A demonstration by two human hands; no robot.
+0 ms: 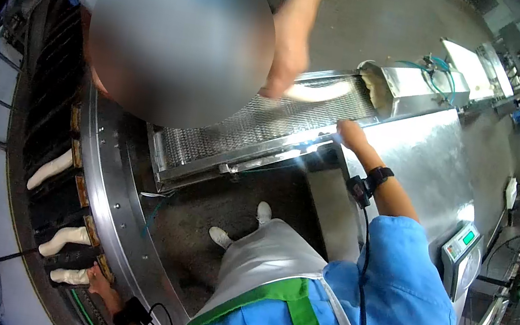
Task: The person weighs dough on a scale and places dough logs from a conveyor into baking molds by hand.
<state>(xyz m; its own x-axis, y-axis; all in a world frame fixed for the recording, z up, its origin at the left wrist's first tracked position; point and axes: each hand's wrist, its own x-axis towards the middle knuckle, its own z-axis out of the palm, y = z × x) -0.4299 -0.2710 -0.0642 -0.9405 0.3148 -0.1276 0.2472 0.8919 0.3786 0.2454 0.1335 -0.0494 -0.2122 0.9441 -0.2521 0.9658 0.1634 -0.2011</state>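
Observation:
At the lower left, my left hand (pixel 101 283) closes around the base of a pale, limb-like piece (pixel 70 277), beside its brownish holder (pixel 104 267) on the curved line. Part of the grip is hidden. Two similar pieces, a bent one (pixel 64 239) and a longer one (pixel 52 169), stick out of holders farther along. My right hand (pixel 350 134) is curled over the metal rail (pixel 300 143) of the mesh conveyor, by the steel table. It carries no pale piece.
Across from me a co-worker's hand (pixel 285 64), blurred, holds a white elongated piece (pixel 319 92) over the mesh belt (pixel 231 132). A steel table (pixel 421 154) with a digital scale (pixel 461 252) stands right. The curved metal guard (pixel 105 175) runs along the left.

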